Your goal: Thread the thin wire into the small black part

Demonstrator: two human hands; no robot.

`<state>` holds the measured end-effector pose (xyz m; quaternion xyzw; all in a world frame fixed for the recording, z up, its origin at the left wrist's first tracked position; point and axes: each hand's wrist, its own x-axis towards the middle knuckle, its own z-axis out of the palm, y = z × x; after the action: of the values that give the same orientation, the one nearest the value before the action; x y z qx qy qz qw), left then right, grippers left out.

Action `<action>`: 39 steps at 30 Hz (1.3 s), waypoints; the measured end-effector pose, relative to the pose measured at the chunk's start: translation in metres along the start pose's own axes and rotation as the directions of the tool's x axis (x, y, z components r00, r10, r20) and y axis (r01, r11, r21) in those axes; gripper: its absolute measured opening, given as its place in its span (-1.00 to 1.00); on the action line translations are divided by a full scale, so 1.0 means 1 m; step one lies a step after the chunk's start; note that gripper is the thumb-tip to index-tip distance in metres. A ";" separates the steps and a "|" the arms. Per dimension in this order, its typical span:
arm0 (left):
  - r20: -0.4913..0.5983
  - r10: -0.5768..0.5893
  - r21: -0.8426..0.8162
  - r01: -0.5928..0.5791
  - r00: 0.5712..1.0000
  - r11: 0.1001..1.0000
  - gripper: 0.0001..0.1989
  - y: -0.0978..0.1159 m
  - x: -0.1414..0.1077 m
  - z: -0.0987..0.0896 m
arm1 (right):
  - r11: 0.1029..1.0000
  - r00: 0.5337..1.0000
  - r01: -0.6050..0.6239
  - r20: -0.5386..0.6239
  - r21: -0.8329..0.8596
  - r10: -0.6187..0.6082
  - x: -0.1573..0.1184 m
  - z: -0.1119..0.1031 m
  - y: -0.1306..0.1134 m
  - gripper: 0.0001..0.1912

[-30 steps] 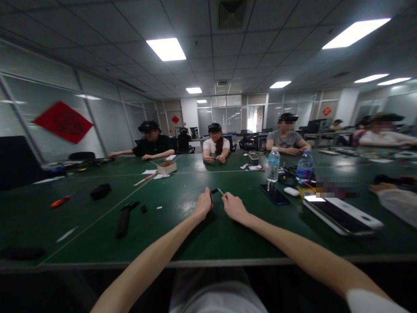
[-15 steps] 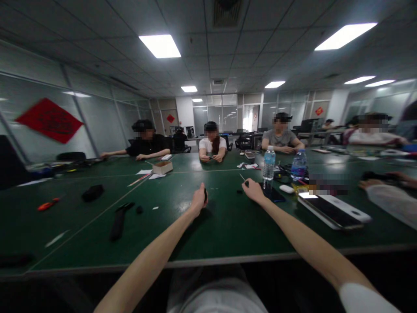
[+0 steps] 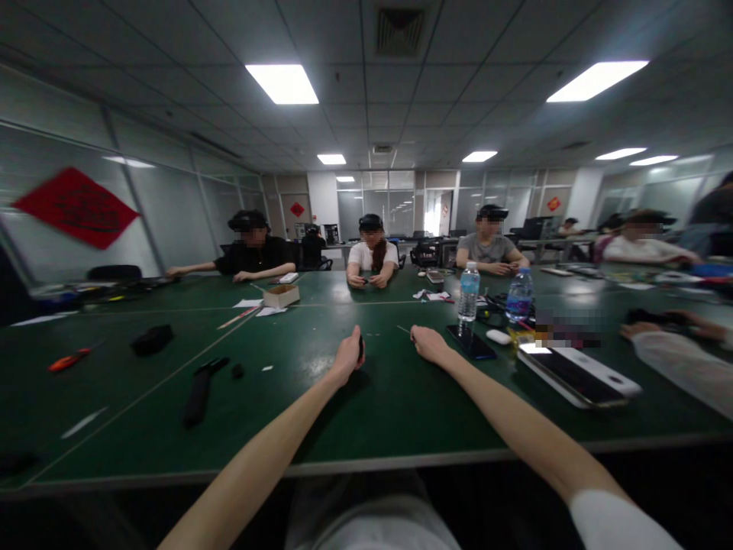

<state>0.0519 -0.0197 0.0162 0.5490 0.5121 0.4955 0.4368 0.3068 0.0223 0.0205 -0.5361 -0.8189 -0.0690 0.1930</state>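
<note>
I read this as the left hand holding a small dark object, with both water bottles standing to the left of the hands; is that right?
No: the clear water bottle and the bluish water bottle stand to the right of the left hand and right hand, as the head view shows. The left hand does hold the small dark object.

Dark item (image 3: 360,348) mostly hidden by left hand (image 3: 347,356); kind unclear.

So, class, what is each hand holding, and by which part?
The left hand holds a small black object in its fingers; the right hand may pinch a thin stick, but that cannot be told.
</note>
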 end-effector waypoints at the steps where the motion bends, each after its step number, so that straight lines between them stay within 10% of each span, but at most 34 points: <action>1: -0.008 0.000 0.004 0.000 1.000 1.000 -0.38 0.000 0.000 0.000 | 1.000 1.000 0.004 0.008 -0.004 -0.004 0.000 0.000 -0.001 -0.87; 39: 0.011 0.052 0.077 -0.053 0.999 0.996 -0.39 0.005 -0.005 0.000 | 0.981 0.993 0.118 -0.003 0.153 -0.119 -0.016 -0.016 -0.048 -0.76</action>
<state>0.0528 -0.0256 0.0210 0.5809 0.5142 0.4843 0.4044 0.2725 -0.0164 0.0336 -0.4702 -0.8528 -0.0154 0.2265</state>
